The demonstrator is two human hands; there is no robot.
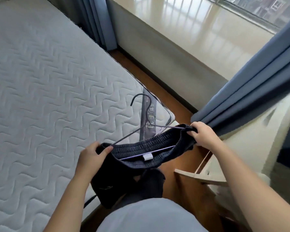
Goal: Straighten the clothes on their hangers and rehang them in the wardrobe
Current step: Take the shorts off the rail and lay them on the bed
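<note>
bare forearms, pale grey top point(146, 216)

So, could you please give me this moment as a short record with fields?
garment: dark garment, elastic waistband stretched across the hanger
hanger: thin, hook pointing away from the person
left hand: grips waistband's left end
right hand: grips waistband's right end
surroundings: quilted mattress left, blue curtain right
</note>
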